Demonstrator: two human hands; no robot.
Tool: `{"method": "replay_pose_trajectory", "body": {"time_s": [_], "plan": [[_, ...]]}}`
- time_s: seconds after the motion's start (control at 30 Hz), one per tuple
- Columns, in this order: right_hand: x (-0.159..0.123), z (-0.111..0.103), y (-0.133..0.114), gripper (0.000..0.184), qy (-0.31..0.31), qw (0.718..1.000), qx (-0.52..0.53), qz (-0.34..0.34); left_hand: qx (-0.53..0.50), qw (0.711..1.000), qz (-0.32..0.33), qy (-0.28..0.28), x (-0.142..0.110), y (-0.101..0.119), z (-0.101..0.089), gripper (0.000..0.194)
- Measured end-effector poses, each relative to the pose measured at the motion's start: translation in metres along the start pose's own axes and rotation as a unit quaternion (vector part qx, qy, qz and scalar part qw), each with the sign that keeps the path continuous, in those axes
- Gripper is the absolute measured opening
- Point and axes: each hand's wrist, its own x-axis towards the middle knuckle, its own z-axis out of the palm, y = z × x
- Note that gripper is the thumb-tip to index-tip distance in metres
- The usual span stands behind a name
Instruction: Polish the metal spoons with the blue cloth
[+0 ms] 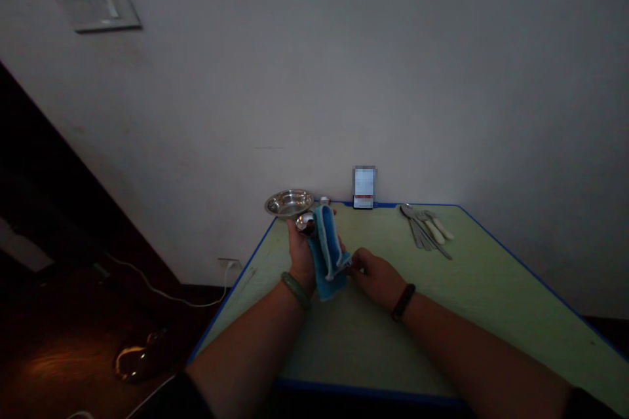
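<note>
A blue cloth with a pale edge hangs folded over my left hand, which is closed round it. Beside the cloth, a shiny rounded metal piece shows above my left thumb; the rest of it is hidden, so I cannot tell its kind. My right hand has its fingers pinched at the cloth's lower right corner. Both hands are over the middle of the table.
An oval metal dish sits at the table's far left corner, near a small shiny item. A phone leans upright against the wall. Several spoons and forks lie at the far right. A white cable hangs from a wall socket.
</note>
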Motion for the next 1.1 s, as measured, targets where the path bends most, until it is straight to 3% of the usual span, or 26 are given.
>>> {"method": "replay_pose_trajectory", "body": {"time_s": [0.13, 0.5, 0.87, 1.1], "plan": [[0.0, 0.0001, -0.0007, 0.013, 0.0, 1.0, -0.005, 0.005, 0.026, 0.998, 0.027, -0.052, -0.0008, -0.0016, -0.0004, 0.078], [-0.0012, 0.0004, -0.001, 0.014, 0.007, 1.0, 0.007, -0.003, 0.036, 0.997, 0.025, -0.071, 0.0006, -0.0019, 0.0002, 0.081], [-0.0011, 0.0014, -0.0023, 0.014, 0.014, 1.0, -0.005, 0.005, 0.054, 0.996, 0.033, -0.065, -0.0004, -0.0032, 0.0016, 0.08], [-0.0009, 0.0006, -0.0035, 0.018, 0.007, 1.0, 0.009, 0.0, -0.003, 1.0, 0.019, -0.014, -0.0011, 0.0004, 0.0066, 0.083]]}}
